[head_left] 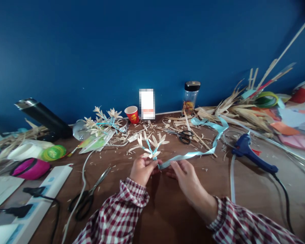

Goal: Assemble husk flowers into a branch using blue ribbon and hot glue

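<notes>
Between the thumb and fingers of my left hand [143, 168] is the stem of a small spray of cream husk flowers [152, 145], its stalks wrapped in light blue. A light blue satin ribbon [190, 155] runs from the stem's lower end to my right hand [186, 176], which pinches it between thumb and forefinger. Beyond that pinch the ribbon trails right, then back in a loose zigzag toward the heap of husks [234, 113]. Both hands are close together just above the table. The fingers under the stem are partly hidden.
A blue glue gun [254, 156] lies at right with its cord. Black-handled scissors [86, 200] lie at left, a smaller pair [185, 137] farther back. A white power strip [43, 203], red paper cup [132, 115], glass jar [190, 98] and finished-looking flower bunch [104, 122] stand around.
</notes>
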Action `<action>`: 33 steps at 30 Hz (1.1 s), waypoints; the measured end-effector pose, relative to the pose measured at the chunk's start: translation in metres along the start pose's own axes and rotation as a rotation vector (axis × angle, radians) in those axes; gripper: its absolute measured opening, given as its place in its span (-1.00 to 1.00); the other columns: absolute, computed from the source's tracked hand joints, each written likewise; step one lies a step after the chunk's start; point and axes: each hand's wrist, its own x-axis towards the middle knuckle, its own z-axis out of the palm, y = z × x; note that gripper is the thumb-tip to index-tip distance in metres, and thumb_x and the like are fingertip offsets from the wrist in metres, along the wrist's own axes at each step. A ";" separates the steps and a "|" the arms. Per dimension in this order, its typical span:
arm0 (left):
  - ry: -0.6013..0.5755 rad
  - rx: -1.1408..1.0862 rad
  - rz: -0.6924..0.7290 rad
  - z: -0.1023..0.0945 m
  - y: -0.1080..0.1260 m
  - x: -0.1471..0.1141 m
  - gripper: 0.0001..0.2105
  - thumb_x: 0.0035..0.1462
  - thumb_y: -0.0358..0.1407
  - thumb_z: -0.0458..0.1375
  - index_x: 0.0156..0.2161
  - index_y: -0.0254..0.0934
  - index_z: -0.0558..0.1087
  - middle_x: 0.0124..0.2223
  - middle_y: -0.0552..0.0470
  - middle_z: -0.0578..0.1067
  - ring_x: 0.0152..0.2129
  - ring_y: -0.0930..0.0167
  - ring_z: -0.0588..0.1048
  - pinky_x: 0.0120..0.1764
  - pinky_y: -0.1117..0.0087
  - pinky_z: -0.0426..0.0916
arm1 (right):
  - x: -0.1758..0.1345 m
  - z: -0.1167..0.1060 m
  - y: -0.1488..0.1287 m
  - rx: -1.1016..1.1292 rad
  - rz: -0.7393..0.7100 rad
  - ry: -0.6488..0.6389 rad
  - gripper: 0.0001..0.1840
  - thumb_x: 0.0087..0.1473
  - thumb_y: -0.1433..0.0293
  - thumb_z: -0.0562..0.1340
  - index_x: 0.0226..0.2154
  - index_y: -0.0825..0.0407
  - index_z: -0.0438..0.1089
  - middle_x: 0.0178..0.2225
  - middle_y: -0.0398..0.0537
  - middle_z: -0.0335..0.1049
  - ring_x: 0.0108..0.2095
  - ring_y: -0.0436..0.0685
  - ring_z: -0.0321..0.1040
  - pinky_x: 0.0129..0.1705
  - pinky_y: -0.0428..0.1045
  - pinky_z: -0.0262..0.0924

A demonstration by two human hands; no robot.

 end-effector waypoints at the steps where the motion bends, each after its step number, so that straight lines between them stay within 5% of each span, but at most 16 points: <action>1: 0.006 0.016 0.009 0.000 0.001 -0.001 -0.73 -0.23 -0.26 0.33 -0.36 -0.33 0.46 -0.43 -0.03 0.58 -0.48 0.35 0.54 -0.38 0.36 0.46 | 0.000 0.000 0.001 -0.006 -0.004 0.007 -0.77 0.01 0.19 0.20 -0.36 0.01 0.33 -0.33 -0.03 0.48 -0.36 0.15 0.42 -0.30 0.04 0.32; 33: 0.106 -0.028 0.000 0.006 0.001 -0.004 -0.75 -0.30 -0.40 0.38 -0.44 -0.37 0.44 -0.57 0.03 0.54 -0.67 0.50 0.47 -0.53 0.53 0.40 | -0.002 -0.002 0.006 -0.084 -0.050 0.009 -0.76 0.01 0.18 0.21 -0.39 0.02 0.35 -0.36 -0.03 0.49 -0.40 0.12 0.44 -0.26 0.06 0.35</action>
